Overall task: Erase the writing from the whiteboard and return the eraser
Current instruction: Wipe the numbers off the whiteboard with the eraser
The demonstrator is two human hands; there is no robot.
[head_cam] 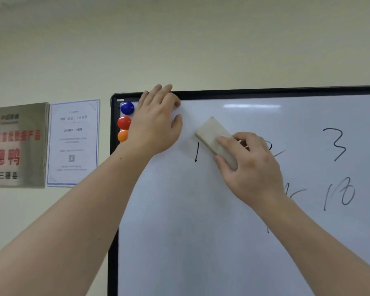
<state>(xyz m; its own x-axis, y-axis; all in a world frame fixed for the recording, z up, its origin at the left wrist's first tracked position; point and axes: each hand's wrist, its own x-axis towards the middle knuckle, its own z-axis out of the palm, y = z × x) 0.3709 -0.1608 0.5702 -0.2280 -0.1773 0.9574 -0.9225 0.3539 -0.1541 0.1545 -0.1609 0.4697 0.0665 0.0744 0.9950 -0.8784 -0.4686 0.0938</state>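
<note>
- The whiteboard fills the right of the view, black digits across its upper part (a 1, a part-hidden stroke, a 3, more below).
- The left hand lies flat and open on the top-left corner, holding nothing, beside three round magnets.
- The right hand has its fingers closed round the eraser, whose long axis runs up-left.
- The "1" sits just left of the eraser, so the right hand is the nearer; the wipe likely goes leftward.

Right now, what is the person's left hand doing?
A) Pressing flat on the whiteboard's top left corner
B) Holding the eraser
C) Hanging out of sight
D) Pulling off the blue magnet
A: the left hand lies open on the whiteboard near its top corner, beside the magnets, while the right hand grips the eraser.
</note>
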